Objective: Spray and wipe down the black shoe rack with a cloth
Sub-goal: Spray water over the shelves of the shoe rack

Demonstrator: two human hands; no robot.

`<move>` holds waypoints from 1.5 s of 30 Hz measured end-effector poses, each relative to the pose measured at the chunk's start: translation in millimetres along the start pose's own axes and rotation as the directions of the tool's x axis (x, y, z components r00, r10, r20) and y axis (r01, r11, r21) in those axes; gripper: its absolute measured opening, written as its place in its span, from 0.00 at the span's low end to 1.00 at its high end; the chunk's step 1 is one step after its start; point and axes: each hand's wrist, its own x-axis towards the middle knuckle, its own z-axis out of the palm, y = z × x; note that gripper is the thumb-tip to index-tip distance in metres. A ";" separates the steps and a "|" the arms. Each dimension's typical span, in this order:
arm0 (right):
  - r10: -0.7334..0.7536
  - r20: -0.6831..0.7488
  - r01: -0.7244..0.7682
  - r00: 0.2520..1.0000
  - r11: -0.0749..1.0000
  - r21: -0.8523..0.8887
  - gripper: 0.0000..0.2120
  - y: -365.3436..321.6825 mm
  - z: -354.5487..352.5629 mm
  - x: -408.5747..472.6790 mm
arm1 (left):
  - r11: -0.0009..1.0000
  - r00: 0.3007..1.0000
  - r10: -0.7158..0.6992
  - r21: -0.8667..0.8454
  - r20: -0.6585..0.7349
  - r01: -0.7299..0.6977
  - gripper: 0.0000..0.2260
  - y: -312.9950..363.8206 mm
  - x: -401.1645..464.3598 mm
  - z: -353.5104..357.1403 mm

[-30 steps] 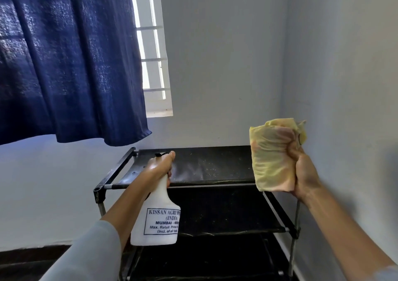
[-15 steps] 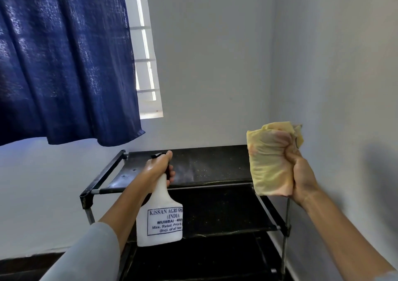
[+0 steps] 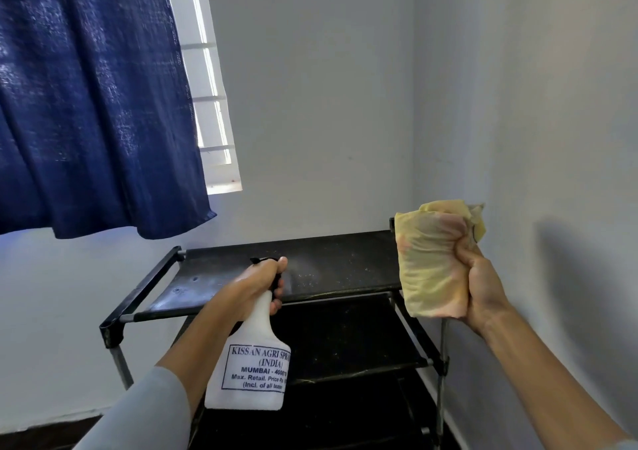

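The black shoe rack stands in the room corner, with a dusty top shelf and darker shelves below. My left hand grips the neck and trigger of a white spray bottle, its black nozzle pointing at the top shelf. A faint mist hangs just beyond the nozzle. My right hand is closed around a bunched yellow cloth, held upright above the rack's right end, close to the side wall.
A dark blue curtain hangs at the upper left, above the rack's left end, beside a barred window. White walls enclose the rack behind and on the right. A strip of dark floor shows at the lower left.
The view has shifted, so the rack sits slightly further right in frame. Both hands keep their hold; the bottle stays aimed at the top shelf and a faint mist shows there.
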 end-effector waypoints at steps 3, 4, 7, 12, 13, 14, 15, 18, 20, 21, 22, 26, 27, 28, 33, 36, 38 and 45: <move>-0.009 -0.018 0.009 1.000 1.000 0.011 0.17 -3.9 -4.5 -2.0 | 1.000 1.000 0.010 0.010 -0.001 -0.010 0.18 -1.2 1.1 8.8; -0.011 -0.022 0.011 1.000 1.000 0.012 0.16 -5.4 -6.4 -3.2 | 1.000 1.000 0.003 0.015 0.005 -0.003 0.18 -1.6 0.2 10.6; -0.016 -0.028 0.016 0.999 1.000 -0.003 0.12 -10.2 -9.2 -7.8 | 0.999 0.999 -0.033 0.037 0.036 0.031 0.18 -2.2 -0.9 12.8; -0.015 -0.029 0.016 0.999 1.000 0.013 0.12 -15.4 -12.6 -12.0 | 1.000 0.998 -0.013 0.004 0.056 0.013 0.17 2.3 -6.1 27.8; -0.015 -0.030 0.016 0.999 1.000 0.018 0.12 -16.8 -13.1 -13.3 | 1.000 0.998 -0.001 0.001 0.059 0.001 0.17 4.2 -6.9 32.7; -0.019 -0.030 0.020 0.999 1.000 0.021 0.12 -18.0 -14.0 -14.2 | 1.000 0.998 0.007 -0.002 0.062 -0.007 0.17 6.9 -8.3 37.7; -0.026 -0.029 0.026 0.999 0.999 0.022 0.12 -19.7 -14.4 -15.1 | 1.000 0.997 0.010 -0.004 0.071 -0.010 0.18 10.1 -9.4 41.8; -0.041 -0.037 0.042 0.998 0.999 0.019 0.12 -25.0 -16.9 -15.9 | 0.999 0.992 0.016 -0.030 0.125 -0.012 0.17 19.3 -12.0 51.0; -0.042 -0.047 0.042 0.998 0.999 0.014 0.12 -28.1 -19.7 -15.0 | 0.999 0.992 0.022 -0.048 0.128 -0.016 0.15 23.1 -10.5 55.9; -0.042 -0.051 0.042 0.998 0.999 0.010 0.12 -29.5 -20.9 -14.4 | 0.999 0.992 0.025 -0.049 0.122 -0.019 0.14 24.4 -9.1 58.8; -0.042 -0.058 0.043 0.997 0.999 0.005 0.11 -30.5 -22.1 -13.7 | 0.998 0.993 0.032 -0.051 0.118 -0.026 0.13 25.4 -7.7 62.0; -0.054 -0.067 0.054 0.996 0.999 0.007 0.11 -32.4 -25.8 -11.6 | 0.999 0.994 0.035 -0.038 0.102 -0.031 0.15 30.0 -3.2 73.4; -0.053 -0.069 0.054 0.996 0.999 0.009 0.11 -32.4 -26.6 -10.9 | 0.999 0.994 0.031 -0.035 0.109 -0.027 0.14 31.2 -2.4 74.8; -0.053 -0.076 0.054 0.996 0.998 0.012 0.11 -32.0 -27.4 -9.9 | 0.999 0.993 0.031 -0.032 0.113 -0.028 0.15 32.7 -1.7 75.5; -0.044 -0.088 0.046 0.995 0.999 0.017 0.11 -29.4 -29.2 -5.4 | 0.995 0.992 0.057 -0.085 0.115 -0.047 0.13 39.7 7.5 80.9; -0.041 -0.088 0.041 0.995 0.999 0.002 0.11 -26.4 -30.3 -3.2 | 0.998 0.990 0.051 -0.053 0.134 -0.044 0.14 44.9 9.4 87.3; -0.041 -0.091 0.041 0.995 0.999 -0.006 0.11 -25.2 -31.3 -2.2 | 0.999 0.980 0.029 -0.031 0.196 -0.023 0.15 46.6 8.5 90.7; -0.045 -0.109 0.047 0.993 0.999 0.011 0.12 -25.0 -33.0 -1.6 | 0.999 0.976 0.044 -0.006 0.213 -0.044 0.14 36.8 6.1 99.5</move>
